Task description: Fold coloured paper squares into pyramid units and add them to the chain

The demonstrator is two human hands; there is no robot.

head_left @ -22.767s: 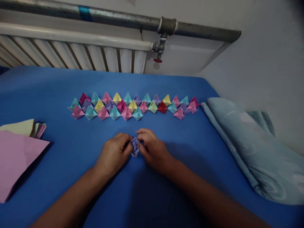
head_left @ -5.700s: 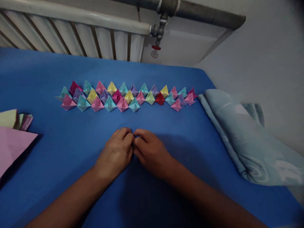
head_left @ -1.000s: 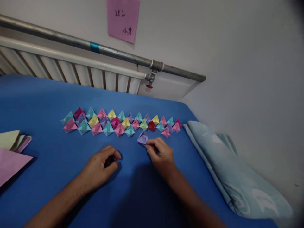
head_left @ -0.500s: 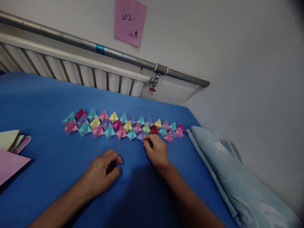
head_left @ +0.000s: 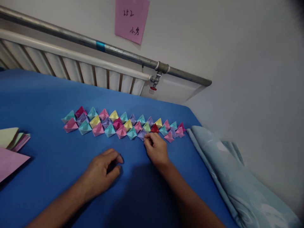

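Several small folded paper boats stand in three close rows on the blue surface (head_left: 59,158), in pink, teal, yellow, purple, green and red. At the near row, my right hand (head_left: 157,148) is closed, with its thumb and fingertips on the right end of a purple paper boat (head_left: 141,134). Just behind that hand is a red paper boat (head_left: 155,128), and a pink paper boat (head_left: 169,136) lies to its right. My left hand (head_left: 104,169) rests in front of the rows, fingers curled and thumb apart, holding nothing.
At the left edge lies a stack of coloured paper (head_left: 11,161), pink sheet on top. A folded light-blue blanket (head_left: 228,171) lies on the right. Behind the surface run a white radiator (head_left: 85,74), a metal pipe (head_left: 133,57) and a red-handled valve (head_left: 153,88). A pink note (head_left: 131,22) hangs on the wall.
The view has shifted slightly, so the wall and pipe sit a little higher. Both hands stay in nearly the same places, the right one still at the purple paper boat.
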